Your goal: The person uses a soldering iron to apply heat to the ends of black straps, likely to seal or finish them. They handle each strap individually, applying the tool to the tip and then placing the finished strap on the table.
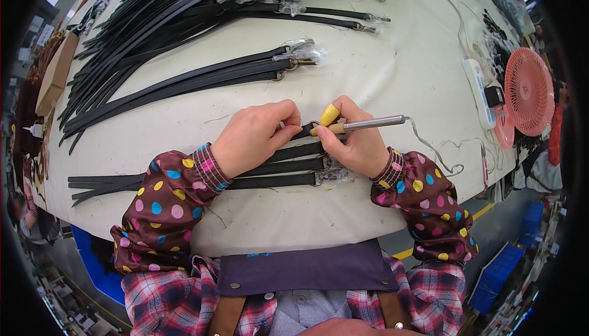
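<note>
My left hand (pixel 256 132) is closed, pinching the buckle end of a black strap (pixel 304 131) between thumb and fingertips. In my right hand (pixel 361 146) is a slim corded pen-shaped tool (pixel 377 123), silver at the cord end and tan by the fingers. It resembles a soldering iron, and its tip meets the strap's end, partly hidden by the thumb. A yellow finger cover (pixel 329 114) sits on a right-hand finger. Beneath and nearer to me lie several more black straps (pixel 276 181), their metal hardware wrapped in clear plastic.
Beyond my hands is a small group of straps (pixel 215 73), and behind it a large pile (pixel 165 14). A white power strip (pixel 480 93) and a pink fan (pixel 529 90) stand at the right. The tool's thin cord (pixel 429 150) trails rightward over the pale table (pixel 380 66).
</note>
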The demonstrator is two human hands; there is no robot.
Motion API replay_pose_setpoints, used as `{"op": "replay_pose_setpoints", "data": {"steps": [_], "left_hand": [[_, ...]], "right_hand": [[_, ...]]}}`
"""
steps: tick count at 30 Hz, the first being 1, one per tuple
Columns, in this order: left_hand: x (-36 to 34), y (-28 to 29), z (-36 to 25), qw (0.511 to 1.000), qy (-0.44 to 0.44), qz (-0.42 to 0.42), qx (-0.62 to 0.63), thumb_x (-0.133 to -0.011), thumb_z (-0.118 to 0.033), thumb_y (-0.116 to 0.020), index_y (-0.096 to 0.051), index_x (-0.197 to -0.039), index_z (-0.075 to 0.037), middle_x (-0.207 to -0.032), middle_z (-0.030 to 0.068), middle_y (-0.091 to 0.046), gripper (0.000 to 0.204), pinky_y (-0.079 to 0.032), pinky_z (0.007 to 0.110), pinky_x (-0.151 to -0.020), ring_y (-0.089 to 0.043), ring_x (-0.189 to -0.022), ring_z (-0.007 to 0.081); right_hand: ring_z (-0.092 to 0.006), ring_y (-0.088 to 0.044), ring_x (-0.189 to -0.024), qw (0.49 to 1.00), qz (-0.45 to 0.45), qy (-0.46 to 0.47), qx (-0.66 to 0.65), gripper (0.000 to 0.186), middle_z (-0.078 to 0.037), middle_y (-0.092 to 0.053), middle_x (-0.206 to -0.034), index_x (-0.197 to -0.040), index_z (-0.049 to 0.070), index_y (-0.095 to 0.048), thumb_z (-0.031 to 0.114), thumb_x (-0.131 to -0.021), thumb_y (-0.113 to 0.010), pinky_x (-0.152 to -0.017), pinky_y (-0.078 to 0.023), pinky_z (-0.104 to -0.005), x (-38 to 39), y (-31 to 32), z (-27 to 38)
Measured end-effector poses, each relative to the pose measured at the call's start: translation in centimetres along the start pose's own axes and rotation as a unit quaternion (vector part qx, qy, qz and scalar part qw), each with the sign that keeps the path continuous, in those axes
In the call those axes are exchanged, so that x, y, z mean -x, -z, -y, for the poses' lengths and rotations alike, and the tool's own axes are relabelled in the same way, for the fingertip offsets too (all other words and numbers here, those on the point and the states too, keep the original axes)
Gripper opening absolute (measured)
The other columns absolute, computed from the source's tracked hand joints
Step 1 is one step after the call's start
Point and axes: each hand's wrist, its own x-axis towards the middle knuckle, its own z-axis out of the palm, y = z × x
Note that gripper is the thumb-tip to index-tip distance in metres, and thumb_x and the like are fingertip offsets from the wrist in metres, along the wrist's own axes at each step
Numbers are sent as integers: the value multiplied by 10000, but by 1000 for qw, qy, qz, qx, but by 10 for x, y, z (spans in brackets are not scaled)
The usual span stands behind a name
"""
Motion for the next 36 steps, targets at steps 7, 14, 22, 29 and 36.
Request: {"op": "replay_pose_setpoints", "data": {"steps": [7,14,22,29,36], "left_hand": [[0,1,0,1000,-4,6,-5,-872,-107,-654,-571,-916,-39,-806,104,-647,116,-505,325,-629,-652,-704,245],[1,1,0,1000,-6,7,-7,-873,-113,-656,-569,-917,-42,-807,102,-645,120,-502,323,-624,-650,-699,241],[0,1,1,1000,-3,5,12,-881,-97,-644,-558,-946,-36,-794,106,-641,125,-499,324,-622,-647,-688,237],[-7,3,2,999,-5,13,30,-882,-87,-644,-557,-1013,-27,-762,111,-619,168,-487,304,-612,-619,-655,214],[-9,4,8,998,-45,13,31,-887,-97,-644,-588,-944,-14,-745,95,-609,116,-468,290,-557,-583,-595,167]], "right_hand": [[-59,-527,-654,999,32,12,35,172,-36,-573,-732,-916,13,-476,54,-867,-636,-580,-427,-237,1,3,2],[-238,-545,-671,999,17,-10,33,207,-89,-608,-683,-865,41,-495,133,-812,-673,-603,-443,-353,0,1,4],[-249,-560,-664,999,14,-2,51,207,-108,-613,-721,-870,36,-500,134,-812,-673,-598,-454,-355,0,1,2],[-151,-631,-652,999,-6,-20,-29,201,-86,-599,-740,-887,22,-490,100,-840,-669,-573,-489,-273,-1,0,6],[-68,-506,-654,1000,-3,-7,-10,180,-24,-573,-724,-920,20,-486,81,-875,-649,-583,-413,-242,-1,0,9]]}}
